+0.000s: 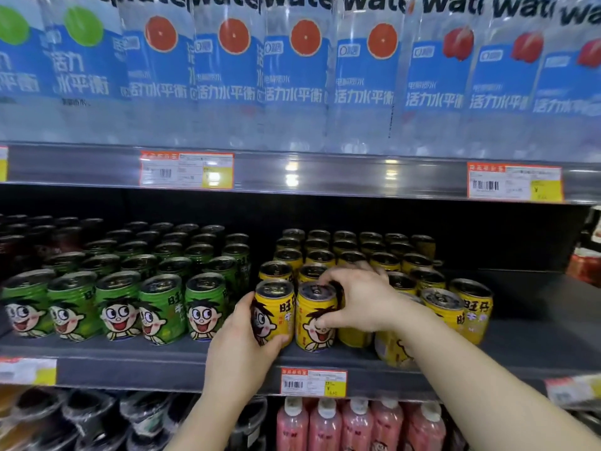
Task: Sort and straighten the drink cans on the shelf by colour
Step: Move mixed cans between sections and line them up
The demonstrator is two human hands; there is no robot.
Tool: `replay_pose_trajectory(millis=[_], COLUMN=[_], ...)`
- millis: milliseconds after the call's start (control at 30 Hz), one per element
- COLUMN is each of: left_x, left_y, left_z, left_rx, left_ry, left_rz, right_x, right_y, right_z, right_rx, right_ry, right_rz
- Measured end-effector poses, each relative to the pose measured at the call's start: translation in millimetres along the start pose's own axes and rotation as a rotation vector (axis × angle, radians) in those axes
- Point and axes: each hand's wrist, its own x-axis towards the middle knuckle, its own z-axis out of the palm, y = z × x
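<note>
The left hand (242, 349) grips the front-row yellow can (274, 312) at the shelf's front edge (162, 369), thumb and fingers curled round its lower body. This can stands upright, its printed face turned partly to the left. Just beside it on the right, touching or nearly so, stands a second yellow can (316, 320), also upright, face forward. The right hand (357, 302) holds this second can from the right: the thumb presses its lower side and the fingers curl over its top rim. The right forearm crosses in front of further yellow cans (455, 307) in the front row, one of which is largely hidden behind it.

To the left, near the shelf's front edge, a row of green cans (117, 304) stands upright with faces forward. A narrow gap separates the green group from the yellow group.

Behind both front rows, more cans of the matching colour extend toward the shelf's back edge in rows. The right end of the shelf carries no cans.

A price tag (313, 382) is fixed on the front edge below the yellow cans. Pink bottles (325, 424) stand on the shelf below. Water bottles (227, 70) with blue labels fill the shelf above.
</note>
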Motion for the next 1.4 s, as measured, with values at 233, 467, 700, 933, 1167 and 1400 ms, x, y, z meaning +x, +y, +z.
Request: replay_pose_trajectory(millis=[233, 467, 700, 933, 1167, 1400], left_x=[-2, -2, 13, 13, 9, 19], left_y=[-1, 24, 52, 44, 55, 89], left_z=[3, 11, 20, 31, 33, 45], left_rx=[0.054, 0.167, 0.339, 0.344, 0.353, 0.471], left_ry=[0.018, 0.201, 0.153, 0.048, 0.084, 0.012], left_rz=[-0.016, 0.138, 0.273, 0.253, 0.291, 0.435], right_x=[-2, -15, -15, -16, -31, -59], right_y=[14, 52, 39, 72, 93, 113], right_z=[-18, -26, -7, -22, -35, -47], right_rx=[0.190, -0.048, -0.240, 0.008, 0.296, -0.059], right_ry=[0.100, -0.073, 0.000, -0.002, 0.068, -0.019], right_rz=[0.048, 0.090, 0.100, -0.121, -0.178, 0.008])
